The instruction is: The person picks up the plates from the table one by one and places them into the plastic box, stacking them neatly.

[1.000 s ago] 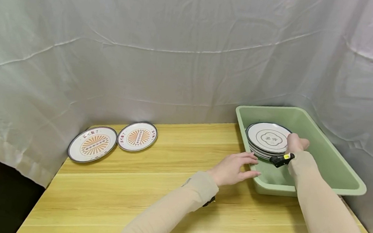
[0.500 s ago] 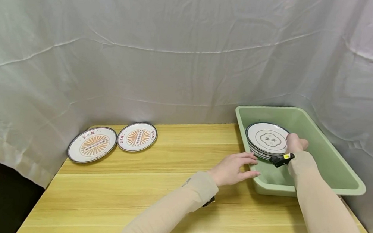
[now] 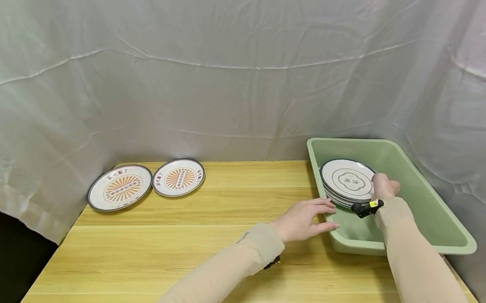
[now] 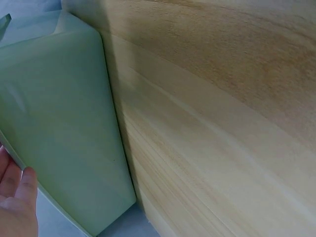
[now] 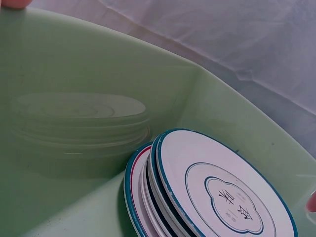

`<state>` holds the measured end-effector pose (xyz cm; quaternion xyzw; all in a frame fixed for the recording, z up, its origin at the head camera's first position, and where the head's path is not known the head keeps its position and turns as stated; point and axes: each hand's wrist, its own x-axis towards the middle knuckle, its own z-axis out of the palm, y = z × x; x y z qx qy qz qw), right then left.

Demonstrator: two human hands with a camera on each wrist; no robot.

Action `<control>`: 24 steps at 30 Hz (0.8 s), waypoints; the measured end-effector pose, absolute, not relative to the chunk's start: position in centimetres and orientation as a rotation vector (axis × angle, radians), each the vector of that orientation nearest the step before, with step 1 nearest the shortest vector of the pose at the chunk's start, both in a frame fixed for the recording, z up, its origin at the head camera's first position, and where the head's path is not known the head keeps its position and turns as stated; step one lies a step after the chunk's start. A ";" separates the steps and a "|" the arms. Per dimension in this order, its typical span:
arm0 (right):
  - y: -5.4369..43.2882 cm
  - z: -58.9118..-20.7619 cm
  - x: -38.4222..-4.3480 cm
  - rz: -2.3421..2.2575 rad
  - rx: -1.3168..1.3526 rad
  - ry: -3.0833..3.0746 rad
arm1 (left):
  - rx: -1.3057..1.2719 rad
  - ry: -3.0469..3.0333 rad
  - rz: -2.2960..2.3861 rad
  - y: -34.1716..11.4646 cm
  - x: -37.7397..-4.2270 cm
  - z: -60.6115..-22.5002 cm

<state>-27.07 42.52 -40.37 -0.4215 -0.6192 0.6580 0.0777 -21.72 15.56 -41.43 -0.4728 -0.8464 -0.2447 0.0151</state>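
Note:
A stack of white, dark-rimmed plates (image 5: 148, 197) stands inside a pale green plastic basin (image 3: 428, 208) at the right of the table. The top plate (image 3: 350, 180) bears a flower-shaped outline with characters and lies face up. My right hand (image 3: 385, 185) is at this plate's right edge, fingers curled and appearing to pinch the rim; most fingertips are hidden. At the right border of the right wrist view, only a fingertip (image 5: 312, 202) shows. My left hand (image 3: 304, 221) touches the basin's left rim with fairly straight fingers, thumb apart.
Two plates with orange sunburst prints, one larger (image 3: 121, 188) and one smaller (image 3: 179, 178), stand side by side at the table's back left. A grey curtain (image 3: 230, 96) hangs behind the wooden table (image 3: 196, 274) and along the basin's right side.
The top plate has turned a little and its right edge has shifted slightly left, along with my right hand. My left hand and the basin have stayed where they were.

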 end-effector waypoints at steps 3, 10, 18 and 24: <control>42.6 -40.5 -27.1 1.987 -1.257 -1.855 | -1.470 -2.636 -0.768 15.5 -21.7 -41.4; 42.6 -40.4 -26.7 2.003 -1.204 -1.973 | -1.469 -2.637 -0.786 15.4 -21.6 -41.4; 42.1 -39.9 -26.8 2.011 -1.200 -1.877 | -1.476 -2.652 -0.770 15.1 -21.7 -41.3; 41.3 -38.6 -27.3 2.069 -1.100 -1.564 | -1.400 -2.613 -1.110 13.9 -22.4 -40.5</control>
